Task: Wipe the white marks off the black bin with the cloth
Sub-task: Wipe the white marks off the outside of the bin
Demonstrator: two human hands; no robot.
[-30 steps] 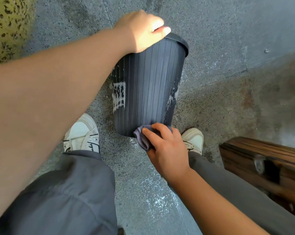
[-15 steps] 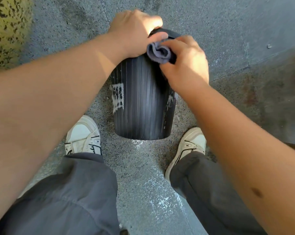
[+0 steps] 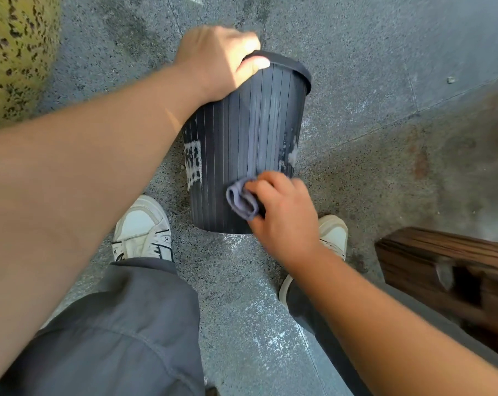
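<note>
Pillar or wall at far left: a yellow surface (image 3: pixel 10 52) speckled with dark flecks, only its edge in view.
Floor: grey speckled concrete (image 3: pixel 356 38) with seam lines, brownish stains to the right, and pale scuffs just in front of the bin.
Left hand (image 3: pixel 216 58): clasped over the near-left part of the bin's rim, thumb lying along the outside, sunlit.
Left shoe (image 3: pixel 142 228): white sneaker with black trim, below and left of the bin's base.
Black bin (image 3: pixel 242 132): ribbed plastic, standing on the floor between the two shoes.
White marks (image 3: pixel 193 164): a blotchy patch on the bin's left side; a smaller one low on its right side; a faint pale streak down the middle.
Cloth (image 3: pixel 240 201): bluish-grey, bunched, pressed on the bin's lower front.
Right hand (image 3: pixel 285 215): fingers closed on the cloth.
Right shoe (image 3: pixel 333 232): partly hidden behind the right hand.
Wooden box (image 3: pixel 448 267): dark brown, at the right edge.
</note>
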